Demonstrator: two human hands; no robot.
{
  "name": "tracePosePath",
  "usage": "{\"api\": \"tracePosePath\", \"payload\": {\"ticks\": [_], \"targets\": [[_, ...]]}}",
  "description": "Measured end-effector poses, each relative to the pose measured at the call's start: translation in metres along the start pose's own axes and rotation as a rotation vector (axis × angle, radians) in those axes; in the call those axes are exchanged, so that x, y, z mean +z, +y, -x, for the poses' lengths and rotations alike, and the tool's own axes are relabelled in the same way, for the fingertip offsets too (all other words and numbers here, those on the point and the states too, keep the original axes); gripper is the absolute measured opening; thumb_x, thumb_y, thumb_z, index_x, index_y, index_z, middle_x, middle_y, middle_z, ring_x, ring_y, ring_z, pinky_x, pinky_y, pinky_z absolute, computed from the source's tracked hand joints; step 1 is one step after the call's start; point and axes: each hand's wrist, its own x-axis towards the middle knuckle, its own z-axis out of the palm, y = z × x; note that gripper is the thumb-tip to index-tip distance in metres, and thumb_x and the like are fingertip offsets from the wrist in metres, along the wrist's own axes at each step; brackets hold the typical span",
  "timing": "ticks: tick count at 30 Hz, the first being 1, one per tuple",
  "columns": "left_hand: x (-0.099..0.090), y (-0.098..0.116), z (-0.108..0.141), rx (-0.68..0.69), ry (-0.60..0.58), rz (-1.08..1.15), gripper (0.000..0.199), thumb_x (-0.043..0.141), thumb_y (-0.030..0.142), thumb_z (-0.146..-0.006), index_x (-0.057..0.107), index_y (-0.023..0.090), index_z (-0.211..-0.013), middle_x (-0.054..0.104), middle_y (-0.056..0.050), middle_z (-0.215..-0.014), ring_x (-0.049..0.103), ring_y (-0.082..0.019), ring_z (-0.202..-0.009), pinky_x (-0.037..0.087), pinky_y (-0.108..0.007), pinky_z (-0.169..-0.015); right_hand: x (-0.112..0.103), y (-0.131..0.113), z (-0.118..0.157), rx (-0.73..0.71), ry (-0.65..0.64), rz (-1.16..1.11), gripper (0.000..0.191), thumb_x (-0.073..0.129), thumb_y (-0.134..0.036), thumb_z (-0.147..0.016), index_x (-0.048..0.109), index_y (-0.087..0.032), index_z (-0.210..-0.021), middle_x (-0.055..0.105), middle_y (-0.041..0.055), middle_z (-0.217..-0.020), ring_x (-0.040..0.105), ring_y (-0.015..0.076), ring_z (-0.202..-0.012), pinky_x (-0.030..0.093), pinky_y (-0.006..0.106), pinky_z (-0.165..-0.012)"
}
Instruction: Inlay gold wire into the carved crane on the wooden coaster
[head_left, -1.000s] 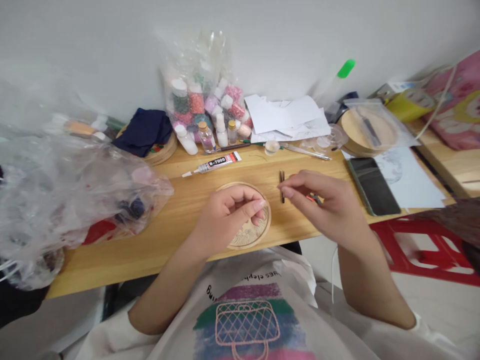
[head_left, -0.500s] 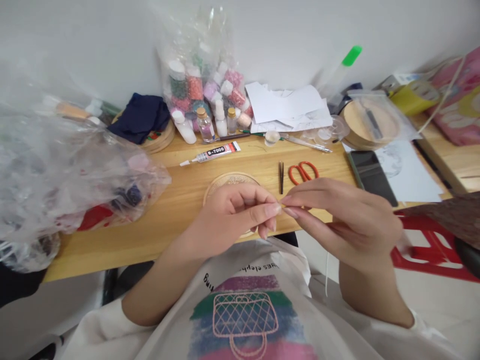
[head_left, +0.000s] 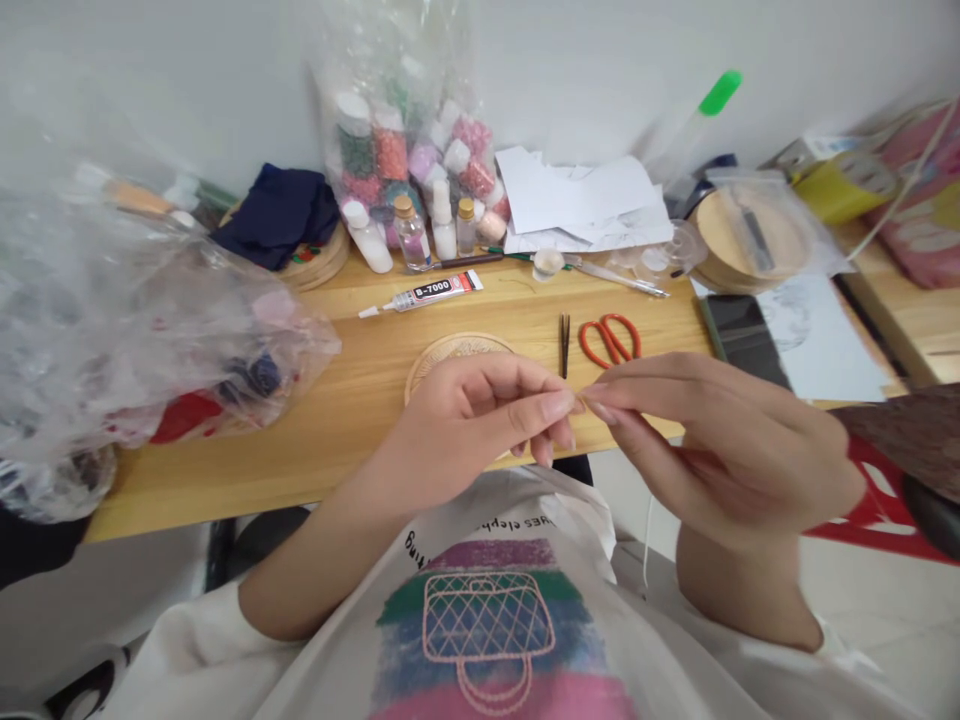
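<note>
My left hand [head_left: 487,420] is pinched, thumb against forefinger, just above the front edge of the table. Its fingertips nearly meet those of my right hand [head_left: 720,450], which is pinched as well. Something tiny and thin seems to lie between the two pinches, too small to name. Partly covered by my left hand is a round wooden piece [head_left: 450,350] with a patterned surface. Beyond my fingertips lie black tweezers [head_left: 564,345] and scissors with orange handles [head_left: 611,340]. A tube of B-7000 glue [head_left: 427,292] rests farther back.
Small bottles [head_left: 411,232] and a clear bag of bead jars [head_left: 390,150] stand at the back, beside white papers [head_left: 585,200]. Crumpled plastic bags [head_left: 150,350] fill the left. A phone [head_left: 742,335] and round wooden hoops [head_left: 739,240] lie right.
My right hand has shifted a little to the right, and my left fingertips have followed slightly. Both remain pinched. The camera view has tilted slightly.
</note>
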Motion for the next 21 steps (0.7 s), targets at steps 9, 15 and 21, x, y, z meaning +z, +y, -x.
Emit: {"api": "tracePosePath", "payload": {"ticks": [9,15,21], "targets": [[0.002,-0.004,0.002,0.038,-0.096,0.086,0.01,0.065,0.016,-0.087,0.069,0.015,-0.078,0.069,0.002,-0.071,0.06,-0.005,-0.059,0.051,-0.016,-0.058,0.001,-0.005,0.005,-0.008,0.078,0.052,0.018,0.069,0.0,-0.079,0.072,-0.013,-0.091,0.077,0.0072,-0.083,0.071,0.0143,-0.073,0.057,0.023,-0.069],[0.004,-0.003,0.004,0.056,-0.086,0.074,0.013,0.063,0.012,-0.087,0.069,0.014,-0.076,0.067,0.003,-0.068,0.06,-0.005,-0.057,0.051,-0.015,-0.056,0.001,-0.008,0.009,-0.007,0.107,0.073,0.018,0.07,-0.001,-0.079,0.072,-0.013,-0.093,0.077,0.0068,-0.085,0.07,0.0147,-0.075,0.057,0.024,-0.07],[0.006,-0.001,0.006,0.053,-0.059,0.046,0.016,0.064,0.013,-0.088,0.07,0.014,-0.073,0.067,0.003,-0.067,0.058,-0.003,-0.057,0.049,-0.011,-0.055,0.0,-0.011,0.006,0.015,0.079,0.111,0.017,0.068,-0.001,-0.08,0.072,-0.014,-0.089,0.076,0.0072,-0.082,0.07,0.0151,-0.073,0.056,0.025,-0.067]]}}
